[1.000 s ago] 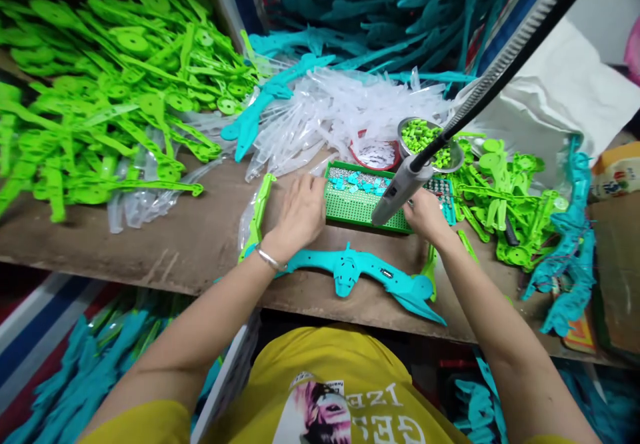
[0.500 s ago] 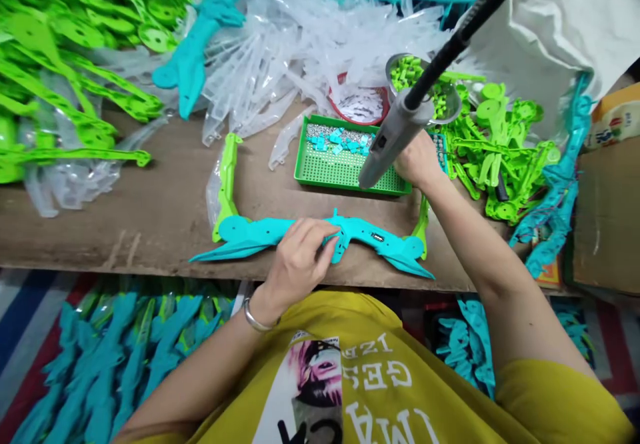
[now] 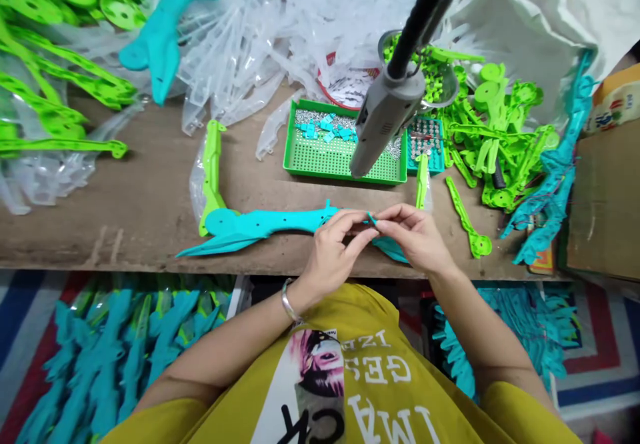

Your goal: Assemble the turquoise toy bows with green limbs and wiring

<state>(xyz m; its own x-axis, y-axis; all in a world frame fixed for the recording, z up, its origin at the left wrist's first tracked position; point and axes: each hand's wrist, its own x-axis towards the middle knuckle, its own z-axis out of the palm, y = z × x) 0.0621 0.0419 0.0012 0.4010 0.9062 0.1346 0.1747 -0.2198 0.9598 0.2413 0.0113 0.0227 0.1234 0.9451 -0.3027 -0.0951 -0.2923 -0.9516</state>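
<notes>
Both hands meet over the right half of a long blue part lying near the table's front edge. A small teal piece is pinched between the fingertips of my left hand and my right hand. The hands hide the middle of the long part. At its left end stands a green arm with clear plastic beside it; another green arm is just above my right hand. Behind them lies a green tray with small teal pieces and silver bits.
A grey electric screwdriver hangs over the tray. Behind are a red bowl, a metal bowl, clear plastic parts and green piles. A teal box of screws adjoins the tray. A carton stands right.
My right hand has come back from the tray area to meet my left hand, which has shifted right. The small teal piece now shows between them. The whole view has shifted slightly.
</notes>
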